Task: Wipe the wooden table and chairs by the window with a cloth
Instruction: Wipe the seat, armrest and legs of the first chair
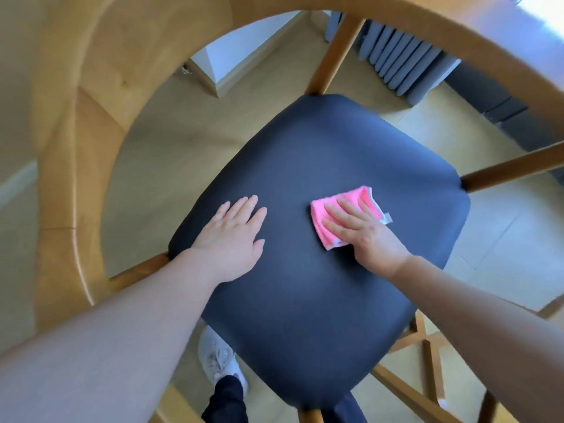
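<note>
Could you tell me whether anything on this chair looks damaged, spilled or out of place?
Nothing stands out. The dark seat looks smooth and unmarked; the right hand presses the pink cloth flat on it, the left hand rests beside it.

Radiator, floor, shoe
A grey ribbed radiator (403, 62) stands upper right; pale wood floor (171, 166) spreads beneath; white sneaker (218, 358) bottom centre.

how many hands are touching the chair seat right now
2. The left hand rests flat on the bare dark seat; the right hand presses the pink cloth onto it, further right.
</note>
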`<state>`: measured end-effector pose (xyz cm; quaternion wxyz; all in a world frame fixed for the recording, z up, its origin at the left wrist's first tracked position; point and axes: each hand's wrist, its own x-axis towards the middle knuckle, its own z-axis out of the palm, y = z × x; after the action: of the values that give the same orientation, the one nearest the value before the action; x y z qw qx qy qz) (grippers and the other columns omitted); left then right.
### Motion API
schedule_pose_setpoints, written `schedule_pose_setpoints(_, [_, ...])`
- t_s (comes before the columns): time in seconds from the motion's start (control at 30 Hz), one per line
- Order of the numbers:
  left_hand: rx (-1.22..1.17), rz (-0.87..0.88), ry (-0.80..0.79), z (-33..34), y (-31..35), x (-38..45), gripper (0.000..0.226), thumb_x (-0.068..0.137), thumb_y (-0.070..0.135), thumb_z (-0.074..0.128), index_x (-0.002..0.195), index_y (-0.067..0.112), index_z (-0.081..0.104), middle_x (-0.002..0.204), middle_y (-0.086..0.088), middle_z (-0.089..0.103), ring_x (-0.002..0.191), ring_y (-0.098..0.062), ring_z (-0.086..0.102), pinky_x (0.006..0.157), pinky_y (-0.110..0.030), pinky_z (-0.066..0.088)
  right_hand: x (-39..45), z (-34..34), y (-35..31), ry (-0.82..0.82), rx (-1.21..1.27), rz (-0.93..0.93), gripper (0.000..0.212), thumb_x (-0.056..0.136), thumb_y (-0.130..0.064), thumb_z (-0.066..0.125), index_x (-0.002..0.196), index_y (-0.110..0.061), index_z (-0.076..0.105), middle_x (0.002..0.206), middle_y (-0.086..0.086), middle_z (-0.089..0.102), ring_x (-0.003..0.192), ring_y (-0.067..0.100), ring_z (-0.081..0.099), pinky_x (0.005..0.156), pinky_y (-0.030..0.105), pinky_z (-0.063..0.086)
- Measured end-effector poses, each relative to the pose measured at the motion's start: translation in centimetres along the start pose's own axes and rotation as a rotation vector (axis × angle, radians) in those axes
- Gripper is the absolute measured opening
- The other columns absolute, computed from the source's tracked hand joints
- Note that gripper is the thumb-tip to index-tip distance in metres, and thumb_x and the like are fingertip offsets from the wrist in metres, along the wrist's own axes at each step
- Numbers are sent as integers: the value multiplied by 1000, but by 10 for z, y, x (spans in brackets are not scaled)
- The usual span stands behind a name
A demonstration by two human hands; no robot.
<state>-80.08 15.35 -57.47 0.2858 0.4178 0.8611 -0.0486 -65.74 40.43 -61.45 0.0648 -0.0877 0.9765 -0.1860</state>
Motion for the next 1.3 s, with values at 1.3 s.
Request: schedule_pose_setpoints(1.3, [-195,-328,596,-65,-37,-172,68,80,28,36,147,16,32,161,-1,4,147,-14,2,115,-27,4,177,19,-112,44,-165,172,47,74,-3,36,111,-30,47,122,-6,45,123,24,36,105,47,21])
